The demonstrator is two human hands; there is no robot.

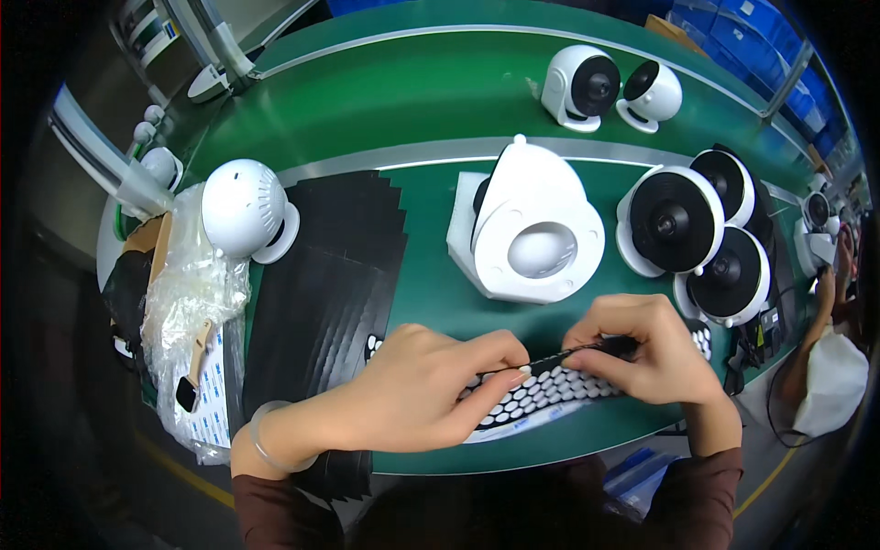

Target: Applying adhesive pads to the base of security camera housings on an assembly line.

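Note:
Both hands pinch the upper edge of a black perforated sheet with rows of white oval pads (550, 392), near the front edge of the green table. My left hand (431, 380) is closed, thumb and forefinger together on the sheet's edge. My right hand (646, 353) is closed too, gripping the black edge further right, where the sheet bends up; its far end shows beyond the wrist. Just beyond the hands, a white camera housing (536, 183) rests in a white foam block (461, 215), its round base with an oval recess turned toward me.
Right stand several white cameras with black fronts (674, 220); two more (582, 87) sit on the back ledge. Stacked black sheets (316, 293) lie left, beside a round white camera (243, 209). A plastic bag (188, 293) and a watch (188, 392) are further left. Another person's arm (816, 339) shows right.

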